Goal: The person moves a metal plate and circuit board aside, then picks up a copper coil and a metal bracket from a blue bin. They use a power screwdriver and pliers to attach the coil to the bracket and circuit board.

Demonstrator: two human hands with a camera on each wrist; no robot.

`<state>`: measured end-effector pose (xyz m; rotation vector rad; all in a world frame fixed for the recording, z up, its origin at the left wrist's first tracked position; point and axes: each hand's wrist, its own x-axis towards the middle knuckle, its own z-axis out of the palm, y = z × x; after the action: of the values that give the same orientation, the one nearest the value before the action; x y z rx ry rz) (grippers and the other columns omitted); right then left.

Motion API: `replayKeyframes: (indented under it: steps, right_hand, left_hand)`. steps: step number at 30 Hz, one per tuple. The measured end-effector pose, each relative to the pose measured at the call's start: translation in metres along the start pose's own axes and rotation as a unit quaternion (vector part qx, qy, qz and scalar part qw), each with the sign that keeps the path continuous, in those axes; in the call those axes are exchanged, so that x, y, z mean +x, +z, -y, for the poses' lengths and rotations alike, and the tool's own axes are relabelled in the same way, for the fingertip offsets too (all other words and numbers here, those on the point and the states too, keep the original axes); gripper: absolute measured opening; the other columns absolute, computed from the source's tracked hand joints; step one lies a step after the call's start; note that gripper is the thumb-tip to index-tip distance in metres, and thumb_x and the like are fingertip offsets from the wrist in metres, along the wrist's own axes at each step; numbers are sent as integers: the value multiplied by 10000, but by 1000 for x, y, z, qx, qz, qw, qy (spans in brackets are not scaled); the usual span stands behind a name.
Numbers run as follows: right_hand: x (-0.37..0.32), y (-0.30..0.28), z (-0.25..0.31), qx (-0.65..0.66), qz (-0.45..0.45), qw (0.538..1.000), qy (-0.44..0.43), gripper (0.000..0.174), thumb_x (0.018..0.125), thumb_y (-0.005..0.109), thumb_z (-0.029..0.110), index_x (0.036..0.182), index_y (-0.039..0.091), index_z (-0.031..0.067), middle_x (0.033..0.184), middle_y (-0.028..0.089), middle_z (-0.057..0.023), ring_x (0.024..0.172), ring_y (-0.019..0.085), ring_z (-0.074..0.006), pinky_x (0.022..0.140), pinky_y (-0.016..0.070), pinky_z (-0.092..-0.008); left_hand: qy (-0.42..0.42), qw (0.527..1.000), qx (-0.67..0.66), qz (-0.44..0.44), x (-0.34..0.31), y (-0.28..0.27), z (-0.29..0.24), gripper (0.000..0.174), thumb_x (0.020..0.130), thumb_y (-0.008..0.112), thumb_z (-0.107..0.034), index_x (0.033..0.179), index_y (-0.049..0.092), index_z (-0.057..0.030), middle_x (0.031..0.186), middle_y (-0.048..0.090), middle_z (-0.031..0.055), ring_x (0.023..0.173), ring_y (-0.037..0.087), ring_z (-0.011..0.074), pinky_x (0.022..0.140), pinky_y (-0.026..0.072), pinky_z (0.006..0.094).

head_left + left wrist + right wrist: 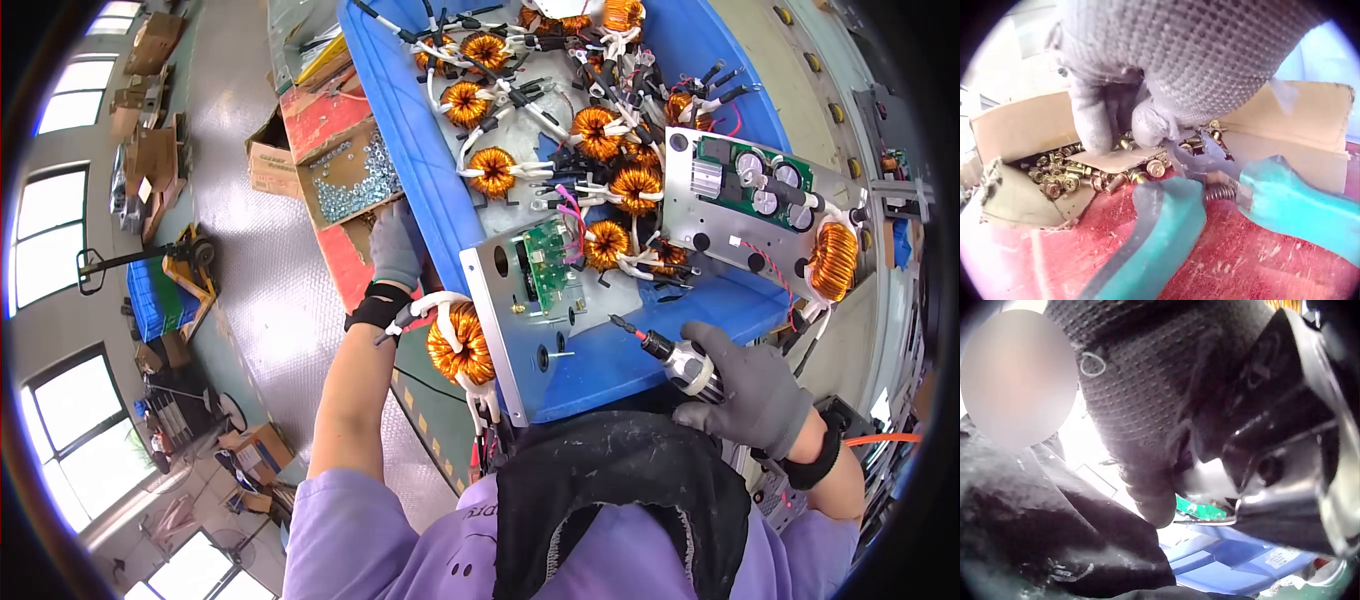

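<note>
My gloved left hand (397, 248) reaches down at the red work surface beside the blue bin. In the left wrist view its fingertips dip into a small torn cardboard box (1022, 128) of brass-coloured screws (1072, 182); I cannot tell whether they pinch one. Teal-handled cutters (1169, 240) lie against that box. The gloved right hand (758, 392) grips a silver-and-black power screwdriver (692, 368), its bit pointing up and left toward a metal plate (505, 345). That plate carries a green circuit board (552, 268), and a copper-wound toroid coil (461, 345) sits at its left side.
The blue bin (425, 150) holds several toroid coils (597, 132) with black-ended leads. Across its right side lies another metal plate (720, 235) with capacitors and a coil. A cardboard tray of silver hardware (358, 182) stands left of the bin. A pallet truck (190, 270) is farther left.
</note>
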<state>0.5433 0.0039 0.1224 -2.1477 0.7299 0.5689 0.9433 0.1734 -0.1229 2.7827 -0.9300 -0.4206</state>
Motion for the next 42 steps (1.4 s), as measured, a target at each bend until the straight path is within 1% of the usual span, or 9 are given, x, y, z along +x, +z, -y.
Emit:
replayKeyframes:
  steps: [6, 8, 10, 12, 16, 22, 24, 36, 42]
  right_hand:
    - [-1, -4, 11, -2, 11, 1000, 12, 802, 692, 850, 356, 1332, 440, 100, 963, 691, -174, 848, 669, -404, 736, 532, -458]
    - [-5, -2, 10, 0, -16, 1000, -9, 802, 691, 850, 360, 1332, 445, 99, 968, 691, -179, 854, 669, -409, 743, 534, -455]
    - [-4, -2, 11, 5, -39, 999, -35, 803, 690, 851, 363, 1332, 449, 97, 974, 691, -185, 859, 669, -414, 750, 535, -452]
    - [-1, -3, 18, 34, -53, 996, -67, 798, 698, 847, 365, 1336, 455, 92, 978, 692, -187, 867, 669, -420, 754, 536, -451]
    - [13, -7, 38, 50, -62, 988, -136, 791, 703, 845, 365, 1336, 459, 89, 962, 691, -189, 862, 672, -411, 737, 537, -447]
    - [25, -9, 59, 74, -55, 970, -226, 793, 702, 841, 392, 1333, 468, 89, 870, 688, -183, 808, 683, -380, 679, 535, -430]
    - [25, -8, 64, 71, -61, 964, -248, 799, 700, 840, 397, 1334, 467, 86, 853, 688, -177, 795, 683, -379, 664, 533, -431]
    - [21, -16, 53, -2, -54, 972, -228, 797, 741, 794, 429, 1356, 443, 64, 887, 676, -191, 798, 672, -383, 676, 522, -457]
    - [19, -20, 45, -47, -64, 974, -211, 803, 702, 825, 421, 1328, 478, 57, 905, 679, -196, 801, 670, -395, 680, 525, -460]
  left_hand:
    - [72, 995, 68, -18, 2, -12, 5, 208, 934, 520, -186, 1078, 623, -76, 984, 668, 188, 937, 642, 388, 799, 528, 485]
    - [150, 973, -58, -166, 3, -16, 49, 254, 925, 524, -107, 1158, 620, -78, 993, 676, 144, 892, 653, 308, 760, 541, 424]
    - [-49, 942, -328, -59, -15, -64, 70, 310, 960, 491, -72, 1257, 571, -31, 1025, 651, 104, 888, 629, 188, 730, 533, 312]
    - [-95, 796, -598, -9, -56, -129, 67, 327, 996, 483, -86, 1295, 517, 45, 1084, 621, 104, 900, 586, 106, 734, 510, 223]
    - [-23, 852, -521, -50, -117, -203, -1, 368, 1002, 531, -111, 1299, 496, 104, 1158, 614, 127, 886, 596, 112, 826, 509, 229]
    - [-70, 774, -620, 106, -176, -240, -117, 325, 983, 564, -137, 1261, 537, 31, 991, 676, 171, 663, 642, 135, 555, 521, 226]
    - [-62, 685, -703, 182, -185, -229, -123, 331, 992, 582, -234, 1213, 556, 11, 902, 685, 128, 579, 608, 94, 485, 474, 197]
    - [-43, 730, -642, 228, -182, -213, -144, 336, 1011, 556, -315, 1126, 640, -10, 794, 674, 50, 594, 525, 16, 508, 396, 152]
    - [60, 871, -467, 137, -183, -214, -163, 294, 1014, 533, -199, 1216, 572, 12, 953, 678, 98, 666, 559, 41, 539, 446, 165]
